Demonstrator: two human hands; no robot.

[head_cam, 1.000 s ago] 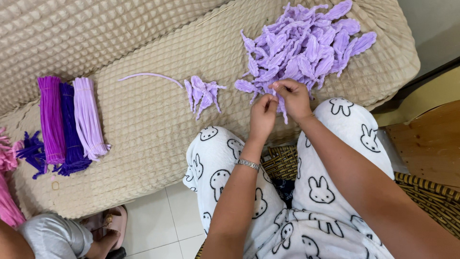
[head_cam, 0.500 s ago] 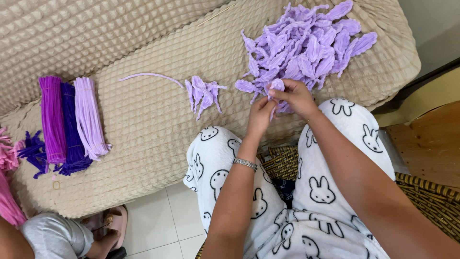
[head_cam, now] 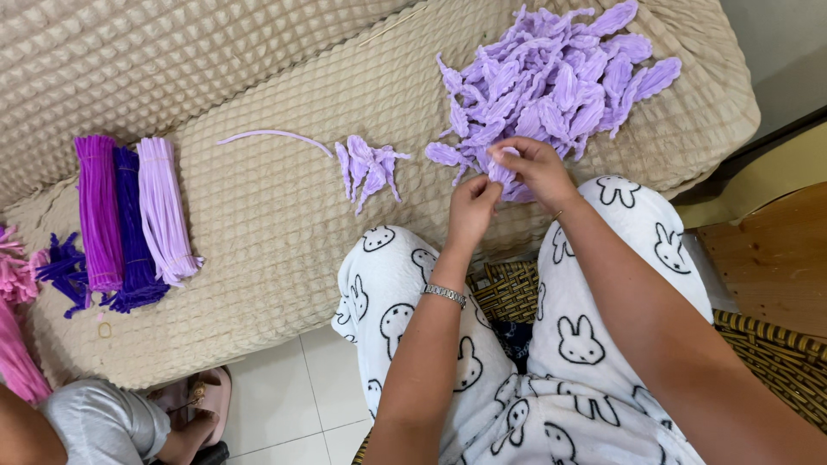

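1. The right hand (head_cam: 536, 169) is covering most of the lilac piece (head_cam: 502, 172) that both hands are pinching; its shape is not showing.
2. The left hand (head_cam: 470, 209) is hiding its own fingertips behind that piece.
3. The pink bundle (head_cam: 15, 344) is running off the left edge.
4. Another person's knee (head_cam: 95, 424) is being cut off by the bottom edge.
5. The wicker seat (head_cam: 767, 362) is lying mostly hidden under the legs.

Head view, steeply down, close above sofa (head_cam: 258, 224)

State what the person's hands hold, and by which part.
Both hands, left hand and right hand, pinch one lilac pipe-cleaner piece; fingers hide the exact grip.
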